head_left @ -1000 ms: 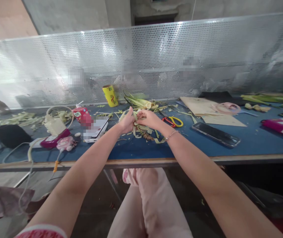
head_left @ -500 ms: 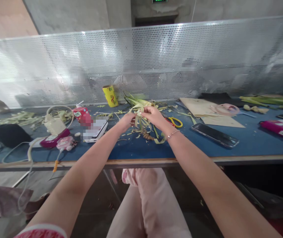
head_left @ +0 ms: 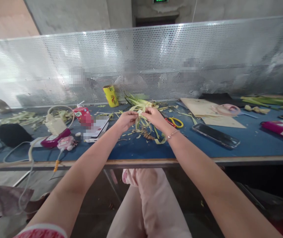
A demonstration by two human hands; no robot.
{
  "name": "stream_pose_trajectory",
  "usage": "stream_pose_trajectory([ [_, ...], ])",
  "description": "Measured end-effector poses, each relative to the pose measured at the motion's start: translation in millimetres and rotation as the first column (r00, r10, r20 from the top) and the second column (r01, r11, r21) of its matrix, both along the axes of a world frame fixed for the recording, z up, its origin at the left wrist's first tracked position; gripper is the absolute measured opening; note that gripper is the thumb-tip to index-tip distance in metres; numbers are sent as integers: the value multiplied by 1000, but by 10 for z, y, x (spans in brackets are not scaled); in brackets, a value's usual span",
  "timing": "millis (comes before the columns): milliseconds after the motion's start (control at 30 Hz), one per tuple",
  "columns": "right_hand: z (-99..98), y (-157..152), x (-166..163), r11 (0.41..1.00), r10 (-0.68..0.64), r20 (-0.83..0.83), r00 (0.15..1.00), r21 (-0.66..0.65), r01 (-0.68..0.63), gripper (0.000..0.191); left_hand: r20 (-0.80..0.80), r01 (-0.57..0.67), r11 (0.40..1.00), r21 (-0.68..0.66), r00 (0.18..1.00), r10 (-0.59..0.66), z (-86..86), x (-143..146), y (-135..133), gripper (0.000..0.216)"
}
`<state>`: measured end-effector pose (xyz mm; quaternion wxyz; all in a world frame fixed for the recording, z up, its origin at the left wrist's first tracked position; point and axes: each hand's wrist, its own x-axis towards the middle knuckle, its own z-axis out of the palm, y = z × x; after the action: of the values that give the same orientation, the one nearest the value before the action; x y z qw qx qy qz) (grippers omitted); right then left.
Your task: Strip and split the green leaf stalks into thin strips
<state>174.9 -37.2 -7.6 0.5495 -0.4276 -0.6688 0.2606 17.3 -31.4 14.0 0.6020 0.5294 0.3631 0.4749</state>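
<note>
My left hand (head_left: pixel 127 120) and my right hand (head_left: pixel 153 116) meet over the middle of the blue table, both closed in a pinch. Between the fingertips are pale green leaf strips (head_left: pixel 139 112), like corn husk; their ends hang below my hands. A curled strip (head_left: pixel 159 140) and a brown twisted piece (head_left: pixel 147 135) lie just beneath. Behind my hands rests a bundle of green leaves (head_left: pixel 133 99). Scissors (head_left: pixel 176 122) with yellow and red handles lie right of my right hand. My fingertips partly hide the strips.
A yellow can (head_left: pixel 111 96), a red drink carton (head_left: pixel 83 115) and a white device (head_left: pixel 98 129) stand left. A phone (head_left: pixel 215 135), brown paper (head_left: pixel 213 112) and a magenta box (head_left: pixel 281 130) lie right. A perforated metal screen (head_left: pixel 141 49) borders the back; people sit behind it.
My left hand has turned slightly, its fingers now reaching flatter toward my right hand. The strips stay pinched between both hands, and the table items keep their places.
</note>
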Motion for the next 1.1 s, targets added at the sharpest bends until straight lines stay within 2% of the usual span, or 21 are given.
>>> stream_pose_trajectory([
  [167, -35, 50, -3, 995, -88, -25, 996, -46, 86, 20, 38, -56, 992, 113, 998, 52, -17, -1, 17, 19],
  [400, -11, 47, -61, 978, -56, -234, 971, -206, 7, 17, 4, -47, 975, 217, 999, 47, -55, 3, 52, 22],
  [600, 42, -22, -86, 971, -21, -298, 954, -235, -52, 18, -45, -59, 934, 351, 996, 80, -106, 10, 104, 24],
  [800, 57, -50, -80, 968, 37, -329, 944, -224, -116, 23, -4, -17, 954, 298, 1000, 19, -71, 18, 55, 14],
  [933, 66, -70, -83, 962, 53, -336, 940, -235, -138, 23, 3, -56, 946, 318, 998, 58, -75, 21, 59, 9],
  [1100, 75, -108, -91, 960, 88, -312, 946, -226, -164, 21, -16, -57, 937, 345, 998, 66, -107, 15, 91, 18],
])
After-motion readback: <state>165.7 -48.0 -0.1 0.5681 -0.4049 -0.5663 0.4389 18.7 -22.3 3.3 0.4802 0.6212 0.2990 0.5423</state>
